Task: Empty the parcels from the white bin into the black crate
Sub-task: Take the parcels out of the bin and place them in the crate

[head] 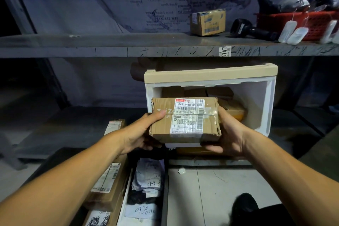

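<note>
Both hands, left hand point(141, 134) and right hand point(228, 134), grip a cardboard parcel point(185, 120) before the white bin point(264, 97), where more parcels remain at two o'clock, while the black crate point(166, 180) at six o'clock already holds several.

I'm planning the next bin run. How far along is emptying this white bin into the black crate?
Done: several parcels already lie in the black crate. In hand: both the left hand and right hand hold a labelled cardboard box. Left: more brown parcels show inside the white bin.
</note>
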`<action>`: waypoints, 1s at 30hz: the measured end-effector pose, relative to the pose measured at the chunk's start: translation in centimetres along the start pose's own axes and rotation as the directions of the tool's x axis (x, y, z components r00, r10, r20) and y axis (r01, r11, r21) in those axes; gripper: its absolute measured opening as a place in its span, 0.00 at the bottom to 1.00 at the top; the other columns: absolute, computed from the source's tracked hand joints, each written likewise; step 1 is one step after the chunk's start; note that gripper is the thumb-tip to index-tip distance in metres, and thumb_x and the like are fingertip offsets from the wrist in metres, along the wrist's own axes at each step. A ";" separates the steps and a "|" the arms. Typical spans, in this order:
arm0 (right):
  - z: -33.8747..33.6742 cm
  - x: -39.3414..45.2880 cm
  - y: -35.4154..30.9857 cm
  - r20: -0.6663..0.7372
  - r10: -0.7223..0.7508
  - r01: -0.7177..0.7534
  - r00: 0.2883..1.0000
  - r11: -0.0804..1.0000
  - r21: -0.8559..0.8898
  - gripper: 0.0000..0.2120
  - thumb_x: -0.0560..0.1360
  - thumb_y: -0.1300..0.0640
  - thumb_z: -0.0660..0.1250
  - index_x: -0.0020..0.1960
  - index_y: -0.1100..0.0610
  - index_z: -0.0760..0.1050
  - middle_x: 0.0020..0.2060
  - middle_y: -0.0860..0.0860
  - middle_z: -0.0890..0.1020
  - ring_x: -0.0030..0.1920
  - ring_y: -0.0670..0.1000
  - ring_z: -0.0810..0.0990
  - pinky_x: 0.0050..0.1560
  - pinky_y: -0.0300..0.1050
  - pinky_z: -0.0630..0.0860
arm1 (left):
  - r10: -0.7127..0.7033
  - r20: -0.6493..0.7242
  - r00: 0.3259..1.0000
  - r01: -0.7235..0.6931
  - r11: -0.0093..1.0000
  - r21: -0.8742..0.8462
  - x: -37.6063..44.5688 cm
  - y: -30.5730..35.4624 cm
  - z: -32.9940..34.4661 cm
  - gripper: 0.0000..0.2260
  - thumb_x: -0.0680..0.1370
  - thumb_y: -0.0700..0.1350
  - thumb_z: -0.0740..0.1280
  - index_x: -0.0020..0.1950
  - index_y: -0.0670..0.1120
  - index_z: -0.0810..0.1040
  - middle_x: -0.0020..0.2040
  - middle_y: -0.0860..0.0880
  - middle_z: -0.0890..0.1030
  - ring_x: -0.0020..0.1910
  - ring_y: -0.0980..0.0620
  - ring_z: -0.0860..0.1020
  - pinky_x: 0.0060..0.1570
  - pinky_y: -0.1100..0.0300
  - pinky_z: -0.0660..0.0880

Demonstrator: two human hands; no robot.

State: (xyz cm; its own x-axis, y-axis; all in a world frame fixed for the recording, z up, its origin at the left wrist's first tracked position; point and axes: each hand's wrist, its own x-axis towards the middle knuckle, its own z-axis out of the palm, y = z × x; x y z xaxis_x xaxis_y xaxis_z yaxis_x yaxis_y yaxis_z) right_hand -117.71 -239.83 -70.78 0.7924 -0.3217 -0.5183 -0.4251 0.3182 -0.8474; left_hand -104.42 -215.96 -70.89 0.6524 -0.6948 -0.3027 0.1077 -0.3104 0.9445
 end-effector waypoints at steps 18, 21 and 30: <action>7.4 -2.3 2.6 0.090 -0.180 0.191 0.980 0.973 -0.130 0.19 0.80 0.38 0.63 0.59 0.50 0.82 0.51 0.52 0.88 0.57 0.56 0.84 0.62 0.55 0.78 | -0.196 -0.238 0.951 0.181 0.980 -0.085 -4.1 -2.8 -3.6 0.24 0.74 0.71 0.64 0.60 0.56 0.81 0.52 0.49 0.87 0.58 0.46 0.81 0.65 0.38 0.72; 9.4 -2.3 3.6 0.074 -0.171 0.179 0.982 0.977 -0.116 0.18 0.82 0.41 0.62 0.58 0.52 0.83 0.46 0.52 0.88 0.51 0.54 0.85 0.49 0.48 0.82 | -0.164 -0.254 0.953 0.142 0.984 -0.103 -5.3 -3.7 -4.4 0.22 0.78 0.67 0.62 0.62 0.55 0.81 0.54 0.49 0.87 0.58 0.47 0.82 0.64 0.41 0.75; 16.7 1.5 8.9 0.135 -0.062 0.076 0.989 0.993 -0.093 0.18 0.79 0.43 0.68 0.58 0.56 0.83 0.44 0.53 0.88 0.46 0.54 0.86 0.40 0.46 0.83 | -0.240 -0.402 0.884 0.238 0.970 -0.055 -9.0 -9.3 -10.3 0.20 0.80 0.63 0.62 0.58 0.50 0.83 0.51 0.49 0.87 0.56 0.48 0.83 0.57 0.49 0.76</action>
State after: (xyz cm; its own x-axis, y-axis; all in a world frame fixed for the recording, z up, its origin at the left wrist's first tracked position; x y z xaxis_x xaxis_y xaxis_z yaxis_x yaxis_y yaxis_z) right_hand -112.95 -222.57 -77.18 0.8693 -0.2173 -0.4439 -0.4031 0.2082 -0.8912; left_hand -103.56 -200.10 -75.57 0.8523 -0.2785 -0.4427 0.3009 -0.4312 0.8506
